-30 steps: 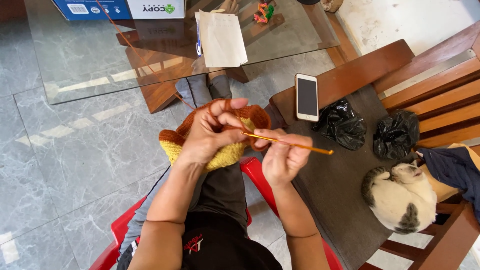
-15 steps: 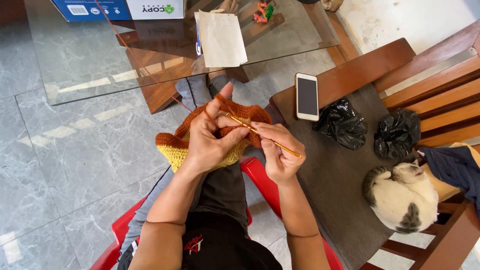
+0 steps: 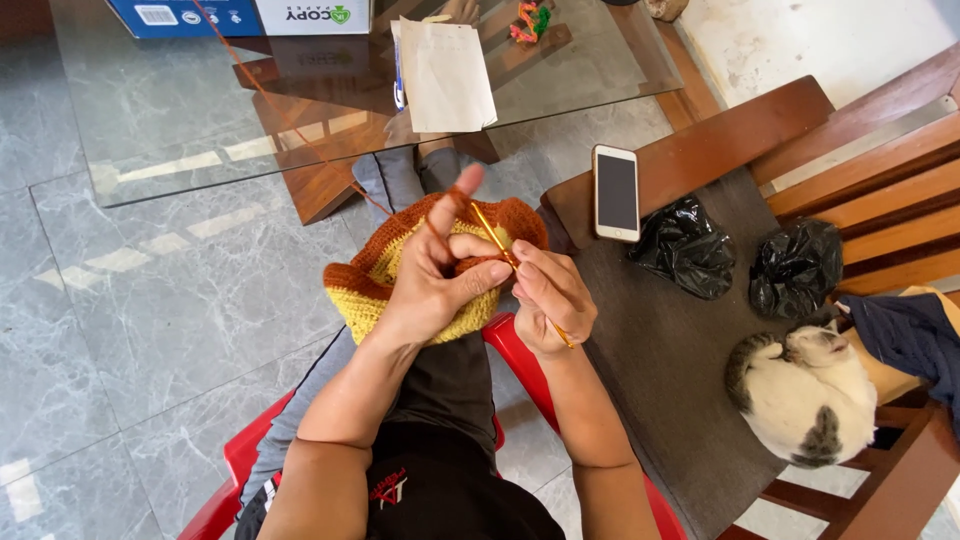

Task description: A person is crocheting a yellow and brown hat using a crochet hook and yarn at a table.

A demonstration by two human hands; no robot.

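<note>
My left hand [image 3: 435, 283] grips a round crocheted piece [image 3: 372, 283], yellow in the middle with an orange-brown rim, over my lap. Its index finger points up with orange-brown yarn [image 3: 290, 125] wrapped over it; the strand runs up to the far left across the glass table. My right hand [image 3: 548, 297] holds a thin orange crochet hook [image 3: 500, 250], whose tip is pushed into the rim of the piece beside my left thumb. I sit on a red plastic chair [image 3: 520, 365].
A glass table [image 3: 180, 120] ahead carries a box [image 3: 240, 15], papers [image 3: 445, 75] and a pen. At right, a wooden bench [image 3: 700, 150] holds a phone [image 3: 616, 192], two black plastic bags [image 3: 685, 248], a curled white-and-grey cat [image 3: 800, 395] and dark blue cloth [image 3: 915, 335].
The hook was drawn out to the right a second ago; my right hand has since moved left and pushed it into the rim. My left index finger has lifted with the yarn.
</note>
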